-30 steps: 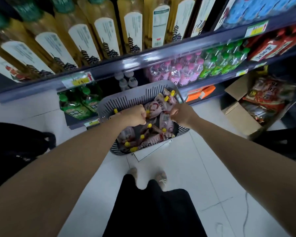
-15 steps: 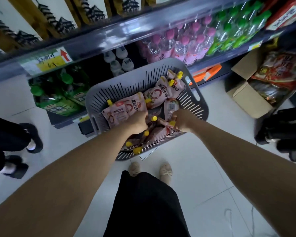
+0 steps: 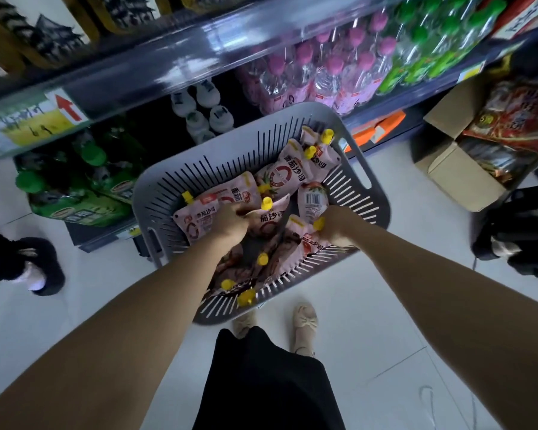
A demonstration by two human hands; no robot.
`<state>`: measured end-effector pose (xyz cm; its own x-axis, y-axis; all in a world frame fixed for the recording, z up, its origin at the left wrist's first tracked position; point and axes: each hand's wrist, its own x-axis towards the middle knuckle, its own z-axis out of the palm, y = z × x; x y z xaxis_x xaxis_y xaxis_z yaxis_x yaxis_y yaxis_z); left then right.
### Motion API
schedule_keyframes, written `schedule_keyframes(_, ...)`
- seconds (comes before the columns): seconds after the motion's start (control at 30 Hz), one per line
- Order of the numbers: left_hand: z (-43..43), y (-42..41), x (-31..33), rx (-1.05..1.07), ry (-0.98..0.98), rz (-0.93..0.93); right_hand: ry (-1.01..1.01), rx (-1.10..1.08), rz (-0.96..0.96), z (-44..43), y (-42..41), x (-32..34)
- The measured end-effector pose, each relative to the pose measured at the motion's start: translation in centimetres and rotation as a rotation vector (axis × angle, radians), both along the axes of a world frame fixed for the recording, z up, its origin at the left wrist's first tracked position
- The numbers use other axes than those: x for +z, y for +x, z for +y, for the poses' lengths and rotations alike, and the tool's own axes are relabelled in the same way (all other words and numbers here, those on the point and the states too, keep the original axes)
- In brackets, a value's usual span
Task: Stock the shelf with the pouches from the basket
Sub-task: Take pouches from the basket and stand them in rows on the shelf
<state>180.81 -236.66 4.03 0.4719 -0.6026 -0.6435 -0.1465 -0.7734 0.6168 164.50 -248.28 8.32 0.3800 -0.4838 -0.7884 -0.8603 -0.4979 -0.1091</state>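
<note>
A grey slotted basket [image 3: 357, 169] stands on the floor in front of the shelf [image 3: 174, 72]. It holds several pink pouches with yellow caps. My left hand [image 3: 230, 223] is down in the basket, fingers closed on a pink pouch [image 3: 205, 212] at the left side. My right hand [image 3: 336, 226] is closed around the yellow-capped top of another pouch [image 3: 312, 198] with a barcode, at the basket's right side. More pouches [image 3: 288, 172] lie toward the basket's far corner.
Pink-capped bottles [image 3: 317, 79] and green-capped bottles [image 3: 429, 54] fill the lower shelf behind the basket. Green packs [image 3: 84, 193] sit low at left. An open cardboard box [image 3: 460, 172] with red packets stands at right. Another person's dark shoe [image 3: 35, 268] is at left.
The view has dropped closer to the basket. Both hands have reached deeper among the pouches, and the left one has lifted a pouch's edge.
</note>
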Motion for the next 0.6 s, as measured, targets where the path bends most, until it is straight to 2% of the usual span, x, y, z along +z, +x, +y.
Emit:
schedule_keyframes(0.07,-0.2,0.1,-0.3,0.113,-0.007,0.021,0.001,-0.038,0.009,-0.2,0.1,-0.3)
schedule_keyframes(0.2,-0.9,0.0,0.4,0.107,0.000,-0.014,-0.039,-0.030,0.020,-0.5,0.6,0.1)
schedule_keyframes(0.33,-0.4,0.0,2.0,0.244,-0.004,0.004,-0.108,0.018,0.024,0.0,0.7,1.4)
schedule_keyframes(0.4,0.0,0.4,3.0,0.311,-0.017,0.064,-0.146,-0.003,0.017,0.1,0.6,2.3)
schedule_keyframes(0.5,0.4,0.9,6.0,0.424,-0.082,0.255,-0.193,-0.090,-0.023,0.1,0.2,4.0)
schedule_keyframes(0.6,0.8,1.3,9.6,0.447,-0.128,0.326,-0.195,-0.214,-0.073,0.4,0.1,7.0)
